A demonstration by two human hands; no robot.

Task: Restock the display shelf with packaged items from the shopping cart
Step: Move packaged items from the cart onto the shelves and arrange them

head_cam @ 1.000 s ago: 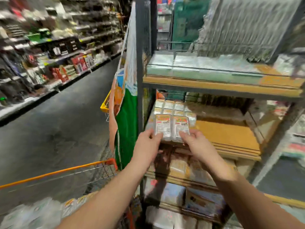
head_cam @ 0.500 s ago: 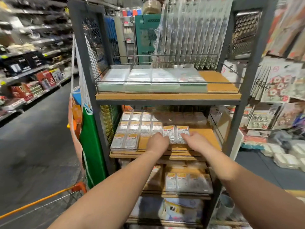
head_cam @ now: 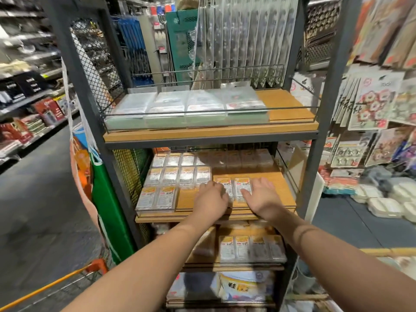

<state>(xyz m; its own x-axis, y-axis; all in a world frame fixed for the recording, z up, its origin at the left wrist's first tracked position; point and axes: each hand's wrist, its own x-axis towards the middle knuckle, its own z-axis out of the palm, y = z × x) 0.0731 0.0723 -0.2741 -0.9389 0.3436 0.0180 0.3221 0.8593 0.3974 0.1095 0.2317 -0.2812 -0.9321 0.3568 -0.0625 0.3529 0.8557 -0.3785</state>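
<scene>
Two clear packs with orange-and-white labels (head_cam: pixel 234 188) lie side by side on the wooden middle board of the display shelf (head_cam: pixel 279 185). My left hand (head_cam: pixel 210 199) grips their left edge and my right hand (head_cam: pixel 262 198) grips their right edge, thumb against the label. They sit just right of rows of matching packs (head_cam: pixel 173 176) that fill the board's left half. The shopping cart (head_cam: pixel 67 278) shows only as an orange rim at the bottom left; its load is out of view.
The dark metal frame post (head_cam: pixel 326 122) stands to the right, and a mesh side panel (head_cam: pixel 96 70) to the left. The upper board holds flat clear packets (head_cam: pixel 186 106). More packs (head_cam: pixel 249 246) lie on the lower board. A green-and-orange bag (head_cam: pixel 101 188) hangs on the left.
Both hands have carried the two packs forward and down onto the middle board, beside the existing rows. The view has swung right, leaving the cart mostly out of frame.
</scene>
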